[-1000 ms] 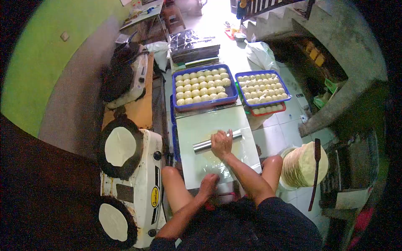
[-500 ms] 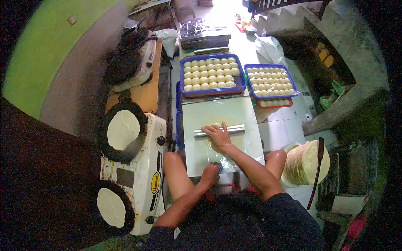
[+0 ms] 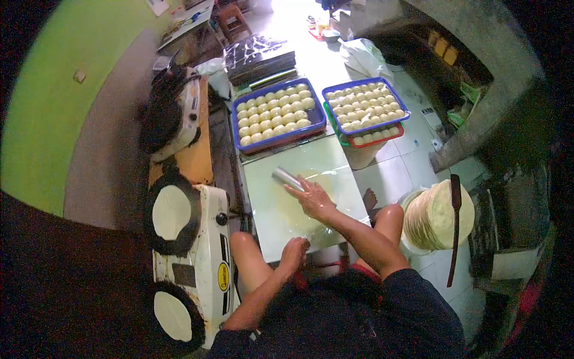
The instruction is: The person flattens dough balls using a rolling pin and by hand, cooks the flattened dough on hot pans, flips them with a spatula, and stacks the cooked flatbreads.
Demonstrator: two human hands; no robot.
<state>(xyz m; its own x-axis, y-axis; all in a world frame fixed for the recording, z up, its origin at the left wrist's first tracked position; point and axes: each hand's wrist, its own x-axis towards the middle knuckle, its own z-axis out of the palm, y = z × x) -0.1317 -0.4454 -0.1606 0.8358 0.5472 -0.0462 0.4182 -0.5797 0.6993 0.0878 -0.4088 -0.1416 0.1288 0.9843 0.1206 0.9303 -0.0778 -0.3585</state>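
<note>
My right hand [image 3: 314, 198] is closed over the near end of a shiny metal rolling pin [image 3: 286, 177], which lies at a slant on the pale work board [image 3: 263, 230]. Around and beneath that hand spreads a thin, yellowish dough sheet [image 3: 287, 209], faint against the board. At the board's near edge, my left hand [image 3: 294, 253] has its fingers curled in; whatever they hold is hidden. Beyond the board, a blue tray [image 3: 244, 145] carries rows of round dough balls [image 3: 275, 112].
To the left, a white two-burner stove [image 3: 210, 239] bears two dark pans with flat dough rounds [image 3: 171, 210]. A stack of flatbreads [image 3: 439, 215] stands at right beside a long dark spatula [image 3: 456, 233]. Another blue tray [image 3: 399, 121] of dough balls sits back right.
The rolling pin has turned from crosswise to slanted, and my right hand has shifted onto its near end. My left hand stays by the board's near edge. The whole view has tilted.
</note>
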